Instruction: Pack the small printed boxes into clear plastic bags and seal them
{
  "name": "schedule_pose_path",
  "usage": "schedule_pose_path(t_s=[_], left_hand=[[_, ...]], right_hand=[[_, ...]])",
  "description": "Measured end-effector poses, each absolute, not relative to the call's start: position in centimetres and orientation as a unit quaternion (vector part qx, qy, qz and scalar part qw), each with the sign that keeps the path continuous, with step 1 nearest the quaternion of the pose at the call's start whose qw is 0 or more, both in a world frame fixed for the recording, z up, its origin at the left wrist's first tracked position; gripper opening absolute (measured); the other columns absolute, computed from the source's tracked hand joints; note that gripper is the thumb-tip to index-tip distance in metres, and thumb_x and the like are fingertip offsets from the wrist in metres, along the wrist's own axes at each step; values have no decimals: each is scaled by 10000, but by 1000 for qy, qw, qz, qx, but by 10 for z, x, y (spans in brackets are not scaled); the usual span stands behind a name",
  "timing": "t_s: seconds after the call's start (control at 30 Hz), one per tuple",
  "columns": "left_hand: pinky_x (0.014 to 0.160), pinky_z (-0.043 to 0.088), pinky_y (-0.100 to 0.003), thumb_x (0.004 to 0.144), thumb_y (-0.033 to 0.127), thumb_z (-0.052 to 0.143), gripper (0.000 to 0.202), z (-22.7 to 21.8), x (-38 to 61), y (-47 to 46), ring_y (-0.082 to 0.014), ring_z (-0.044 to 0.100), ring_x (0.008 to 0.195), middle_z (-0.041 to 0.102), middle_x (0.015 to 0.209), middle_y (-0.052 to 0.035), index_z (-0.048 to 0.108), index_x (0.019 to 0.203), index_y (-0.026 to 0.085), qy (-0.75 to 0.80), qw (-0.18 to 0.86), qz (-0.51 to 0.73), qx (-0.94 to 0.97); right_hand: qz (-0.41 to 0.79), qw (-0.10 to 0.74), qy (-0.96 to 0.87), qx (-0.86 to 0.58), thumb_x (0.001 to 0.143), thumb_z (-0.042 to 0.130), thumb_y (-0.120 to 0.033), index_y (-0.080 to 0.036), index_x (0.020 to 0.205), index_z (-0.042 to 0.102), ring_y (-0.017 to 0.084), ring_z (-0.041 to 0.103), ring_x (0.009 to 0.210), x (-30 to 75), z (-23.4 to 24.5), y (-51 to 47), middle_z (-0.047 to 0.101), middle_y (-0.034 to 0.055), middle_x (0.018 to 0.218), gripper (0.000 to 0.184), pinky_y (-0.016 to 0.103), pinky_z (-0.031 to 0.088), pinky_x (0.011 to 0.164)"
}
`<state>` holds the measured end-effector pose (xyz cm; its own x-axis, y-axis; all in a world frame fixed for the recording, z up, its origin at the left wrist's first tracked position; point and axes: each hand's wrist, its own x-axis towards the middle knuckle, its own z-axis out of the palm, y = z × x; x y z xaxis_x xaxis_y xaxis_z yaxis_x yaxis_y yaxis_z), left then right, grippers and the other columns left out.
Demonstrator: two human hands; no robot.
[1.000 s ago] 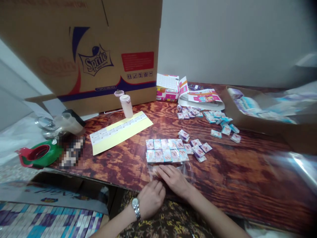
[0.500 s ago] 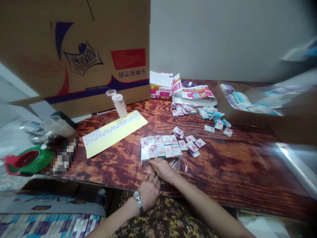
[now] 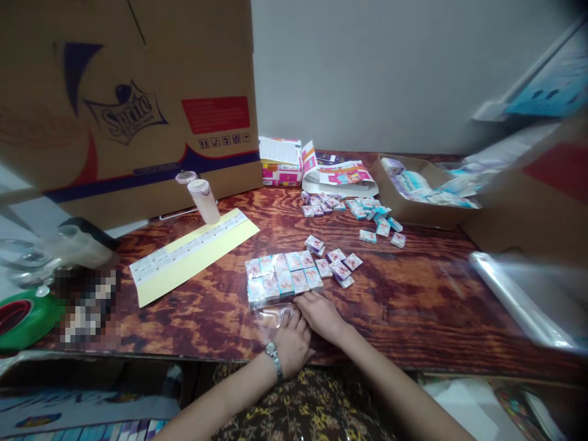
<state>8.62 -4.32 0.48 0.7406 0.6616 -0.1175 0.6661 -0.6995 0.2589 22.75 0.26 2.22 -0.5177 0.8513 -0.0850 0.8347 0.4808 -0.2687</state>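
Two rows of small picture-printed boxes [image 3: 285, 272] lie flat inside a clear plastic bag [image 3: 271, 313], whose loose end reaches toward me. My left hand [image 3: 293, 346], with a watch at its wrist, is closed on that loose plastic, fingers curled down. Beside it, my right hand [image 3: 320, 313] is closed at the front right edge of the rows, its fingertips on the plastic. The undersides of both hands are hidden. Just right of the rows lie several loose small boxes [image 3: 340, 267].
More small boxes [image 3: 372, 210] are scattered farther back, near an open carton [image 3: 413, 211]. A yellow sheet with labels [image 3: 197, 263] and a pinkish bottle [image 3: 204, 202] are left. A large Sprite carton [image 3: 220, 171] stands behind. Green tape [image 3: 34, 318] sits far left; clear plastic [image 3: 519, 306] lies right.
The view has turned right, so the table's things appear farther left. Both my hands have slid right along the front of the box rows, uncovering more loose plastic at the left.
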Motion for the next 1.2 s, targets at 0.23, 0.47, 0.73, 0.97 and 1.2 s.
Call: schedule_pose_path(t_s=[0.23, 0.47, 0.73, 0.97, 1.2], left_hand=[[1029, 206, -487, 859, 454, 350, 572, -10, 89, -42, -330, 268, 1278, 397, 1338, -199, 402, 1274, 64, 361, 125, 25, 924], [822, 416, -342, 870, 299, 384, 259, 28, 61, -56, -208, 527, 963, 600, 1009, -99, 567, 1006, 176, 431, 59, 151, 888], [720, 438, -322, 781, 460, 501, 438, 33, 4, -42, -240, 547, 899, 560, 957, -105, 455, 1086, 148, 718, 113, 236, 645], [665, 403, -268, 742, 338, 544, 163, 12, 0, -6, -181, 576, 709, 585, 651, -24, 557, 717, 178, 712, 349, 249, 556], [424, 390, -203, 696, 510, 528, 354, 9, 3, -5, -95, 497, 442, 566, 577, 17, 551, 750, 161, 654, 539, 300, 439]], right_hand=[[148, 10, -835, -530, 855, 440, -186, -228, 985, 593, 184, 512, 955, 220, 22, 17, 617, 41, 995, 204, 250, 386, 747], [109, 26, -841, -529, 901, 370, -280, -227, 1018, 585, 188, 500, 947, 222, 25, 14, 608, 55, 1008, 250, 277, 369, 780], [57, 22, -834, -548, 893, 382, -352, -222, 974, 584, 208, 472, 951, 207, 14, 20, 580, 63, 988, 254, 294, 378, 752], [66, 9, -803, -593, 889, 402, -341, -234, 996, 575, 218, 446, 995, 214, 18, 36, 568, 64, 1028, 230, 293, 388, 729], [194, 140, -847, -476, 909, 382, -296, -216, 1007, 569, 171, 517, 913, 189, 28, 14, 583, 64, 988, 226, 274, 385, 789]])
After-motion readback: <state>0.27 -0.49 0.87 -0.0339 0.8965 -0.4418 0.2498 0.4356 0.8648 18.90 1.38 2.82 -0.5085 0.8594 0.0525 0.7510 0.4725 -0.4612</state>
